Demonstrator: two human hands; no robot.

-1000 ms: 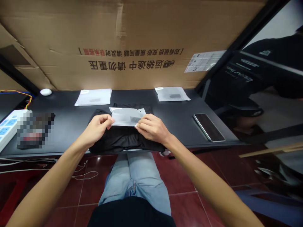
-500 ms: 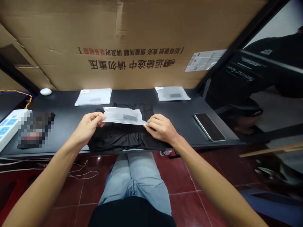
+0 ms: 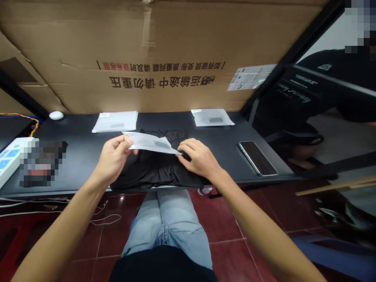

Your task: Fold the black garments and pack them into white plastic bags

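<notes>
Bag handling at a black worktop (image 3: 217, 139), head view. The left hand (image 3: 113, 158) pinches one end of a translucent zip bag (image 3: 148, 141), which is held tilted above crumpled black fabric (image 3: 158, 175), its far end lower. The right hand (image 3: 201, 158) has its fingertips at that lower corner; whether they grip it or merely touch it cannot be told. The hands stand apart, the bag spanning between them. Behind lie a left-hand flat bag (image 3: 116, 122) and a right-hand flat bag (image 3: 212, 117), before printed cardboard (image 3: 164, 35). A smartphone (image 3: 257, 158) rests at right, a power strip (image 3: 10, 156) at left.
</notes>
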